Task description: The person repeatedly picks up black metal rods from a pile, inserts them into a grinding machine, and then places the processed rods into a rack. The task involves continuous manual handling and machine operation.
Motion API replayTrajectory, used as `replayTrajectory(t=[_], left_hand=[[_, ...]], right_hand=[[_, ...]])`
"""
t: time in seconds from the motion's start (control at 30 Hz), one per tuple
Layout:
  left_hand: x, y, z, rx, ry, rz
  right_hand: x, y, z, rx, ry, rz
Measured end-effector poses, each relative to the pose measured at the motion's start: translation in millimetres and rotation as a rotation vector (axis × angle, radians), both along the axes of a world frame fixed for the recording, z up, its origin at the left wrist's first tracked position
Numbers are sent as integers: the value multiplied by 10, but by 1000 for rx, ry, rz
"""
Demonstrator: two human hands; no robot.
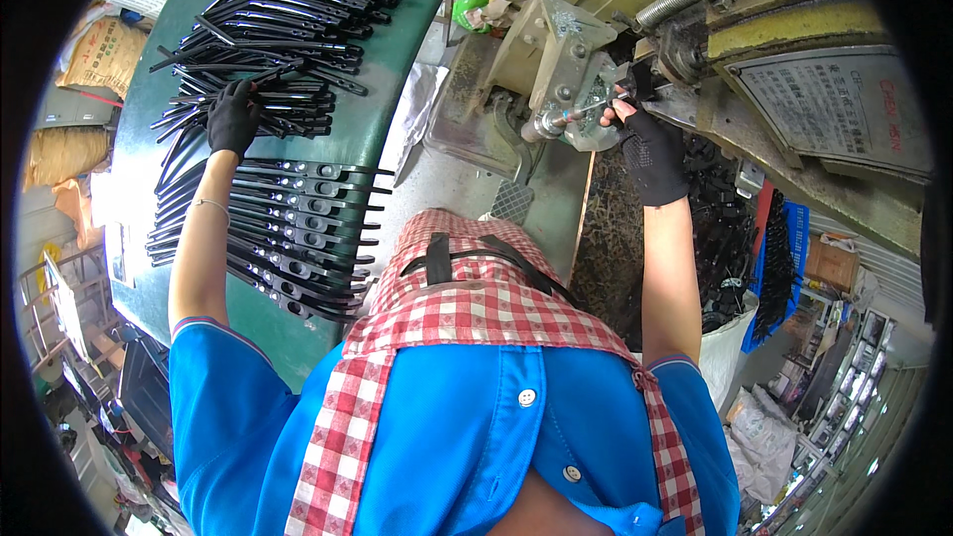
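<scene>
My left hand (pixel 234 119), in a black fingerless glove, lies over a pile of slender black metal bars (pixel 298 15) on the green table. Its fingers curl down around one of the bars, partly hidden by the hand. My right hand (pixel 652 154), gloved the same way, is up at the machine (pixel 576 50). Its bare thumb and fingertips are pinched together beside a silver metal spindle (pixel 544 125) and a dark machine part (pixel 640 82). What sits between those fingertips is too small to make out.
Black bars with round holes (pixel 298 223) lie in a row along the green table (pixel 382 99). Right of my body, a worn board (pixel 611 238) borders a heap of dark parts (pixel 710 238). A blue crate (pixel 794 228) stands farther right. A foot pedal (pixel 512 201) shows below the machine.
</scene>
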State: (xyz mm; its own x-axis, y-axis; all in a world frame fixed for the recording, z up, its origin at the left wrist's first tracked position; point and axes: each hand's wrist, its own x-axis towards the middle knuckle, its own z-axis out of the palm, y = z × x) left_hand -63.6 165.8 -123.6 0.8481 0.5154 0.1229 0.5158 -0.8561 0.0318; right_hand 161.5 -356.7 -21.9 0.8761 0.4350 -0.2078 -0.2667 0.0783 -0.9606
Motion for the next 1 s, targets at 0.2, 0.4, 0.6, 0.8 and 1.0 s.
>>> replayTrajectory(t=[0.2, 0.4, 0.6, 0.8, 1.0], left_hand=[[-42, 21, -25, 69, -77, -68], [-24, 80, 61, 155, 9, -195], [-112, 207, 210, 181, 97, -239], [54, -190, 591, 42, -70, -482], [594, -1252, 861, -361, -5, -710]], right_hand=[[35, -31, -217, 18, -142, -35], [310, -447, -1259, -455, -598, -159], [469, -1740, -1474, -1067, -763, -567], [-35, -2432, -1109, -1750, -315, -554], [13, -3020, -1237, -1206, -378, -633]])
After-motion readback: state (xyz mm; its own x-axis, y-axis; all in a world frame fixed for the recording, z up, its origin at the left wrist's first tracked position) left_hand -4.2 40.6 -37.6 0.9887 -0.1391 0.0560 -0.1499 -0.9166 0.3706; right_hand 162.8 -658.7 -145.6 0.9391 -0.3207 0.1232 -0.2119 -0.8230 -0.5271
